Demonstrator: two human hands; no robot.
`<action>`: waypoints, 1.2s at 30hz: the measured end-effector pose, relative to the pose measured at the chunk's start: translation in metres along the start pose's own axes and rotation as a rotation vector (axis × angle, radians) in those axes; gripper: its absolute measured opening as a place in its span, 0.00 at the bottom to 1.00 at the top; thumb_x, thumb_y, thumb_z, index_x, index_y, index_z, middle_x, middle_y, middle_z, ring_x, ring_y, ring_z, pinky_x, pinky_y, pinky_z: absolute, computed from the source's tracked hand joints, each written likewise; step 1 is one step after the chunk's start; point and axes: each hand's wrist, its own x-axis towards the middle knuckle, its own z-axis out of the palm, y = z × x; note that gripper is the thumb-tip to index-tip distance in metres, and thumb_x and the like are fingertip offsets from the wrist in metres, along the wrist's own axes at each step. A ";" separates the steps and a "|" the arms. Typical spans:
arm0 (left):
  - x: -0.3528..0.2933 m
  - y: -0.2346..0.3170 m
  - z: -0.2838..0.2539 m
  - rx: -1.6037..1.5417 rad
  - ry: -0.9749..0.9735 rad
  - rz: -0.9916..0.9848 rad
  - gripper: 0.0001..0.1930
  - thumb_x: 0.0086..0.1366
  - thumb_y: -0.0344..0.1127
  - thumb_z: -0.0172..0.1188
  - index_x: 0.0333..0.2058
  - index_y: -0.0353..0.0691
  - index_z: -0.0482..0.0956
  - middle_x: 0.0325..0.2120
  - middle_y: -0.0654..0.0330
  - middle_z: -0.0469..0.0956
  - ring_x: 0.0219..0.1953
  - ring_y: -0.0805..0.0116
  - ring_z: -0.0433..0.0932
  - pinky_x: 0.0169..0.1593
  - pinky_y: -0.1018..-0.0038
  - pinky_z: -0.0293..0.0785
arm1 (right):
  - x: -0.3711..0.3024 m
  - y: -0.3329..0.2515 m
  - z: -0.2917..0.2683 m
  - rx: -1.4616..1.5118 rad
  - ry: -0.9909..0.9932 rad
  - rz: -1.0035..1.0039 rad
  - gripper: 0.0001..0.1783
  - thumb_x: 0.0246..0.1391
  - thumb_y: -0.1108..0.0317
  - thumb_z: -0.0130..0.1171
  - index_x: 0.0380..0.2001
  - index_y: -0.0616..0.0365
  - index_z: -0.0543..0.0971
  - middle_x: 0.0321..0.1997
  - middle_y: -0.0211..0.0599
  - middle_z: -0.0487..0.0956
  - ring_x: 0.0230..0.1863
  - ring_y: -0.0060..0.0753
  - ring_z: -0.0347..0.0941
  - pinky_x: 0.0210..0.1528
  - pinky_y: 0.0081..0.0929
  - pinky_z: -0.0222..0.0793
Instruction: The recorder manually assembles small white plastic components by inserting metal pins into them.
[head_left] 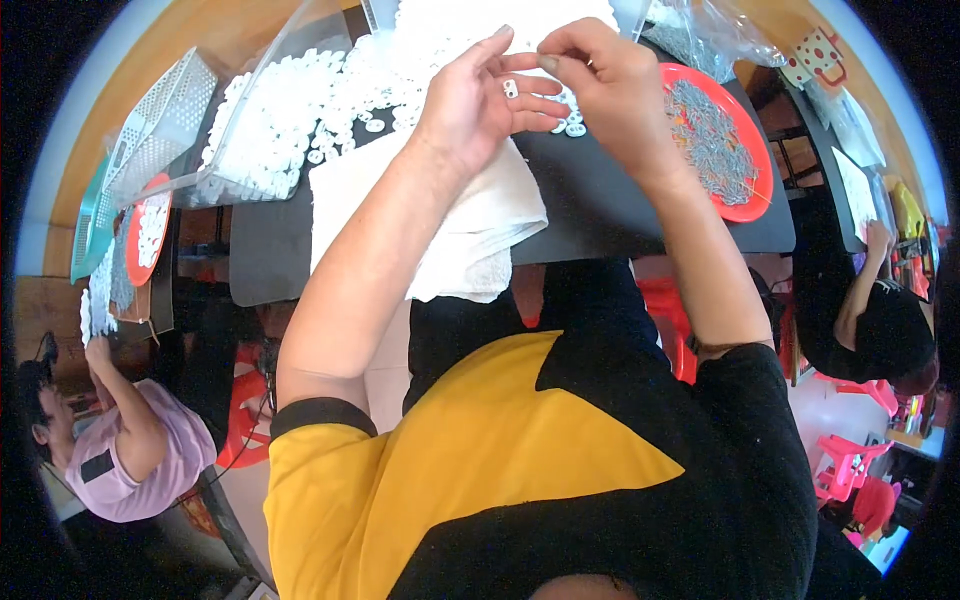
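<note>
Palm up, my left hand (478,105) has its fingers stretched out and apart. Across its fingers lies a small white plastic piece (511,88) with dark holes. Just right of those fingertips, my right hand (618,100) is closed in a pinch of thumb and forefinger; whatever is between them is too small to make out. Under my left wrist a folded white cloth (430,225) hangs over the near table edge. Many more small white pieces (375,85) are heaped beyond and left of my left hand. A red plate (757,165) of thin grey nail-like pins sits beside my right wrist.
A clear tray (270,195) of white pieces lies tipped at the left of the dark table (600,225). Clear plastic bags (715,35) are at the back right. Other people (140,450) sit at tables on both sides; a white basket (165,125) stands at the left.
</note>
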 end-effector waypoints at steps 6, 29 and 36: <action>0.002 0.001 -0.003 -0.123 0.010 0.035 0.31 0.68 0.56 0.43 0.48 0.27 0.67 0.41 0.47 0.75 0.40 0.56 0.76 0.46 0.63 0.71 | 0.002 0.003 0.031 -0.357 0.118 -0.380 0.10 0.42 0.77 0.57 0.31 0.54 0.80 0.26 0.36 0.76 0.31 0.36 0.74 0.33 0.30 0.69; 0.005 0.000 -0.015 -0.047 -0.079 -0.102 0.23 0.70 0.47 0.44 0.48 0.30 0.66 0.34 0.49 0.76 0.34 0.55 0.79 0.37 0.66 0.76 | -0.005 0.018 0.015 0.491 -0.032 0.202 0.06 0.50 0.78 0.59 0.33 0.62 0.78 0.31 0.30 0.78 0.35 0.22 0.73 0.39 0.19 0.69; 0.008 -0.002 -0.018 -0.057 -0.096 -0.050 0.14 0.66 0.34 0.52 0.46 0.32 0.71 0.37 0.53 0.77 0.35 0.60 0.80 0.36 0.71 0.76 | -0.002 0.022 0.014 0.647 0.037 0.208 0.06 0.52 0.79 0.58 0.36 0.64 0.78 0.34 0.30 0.79 0.37 0.18 0.74 0.42 0.16 0.69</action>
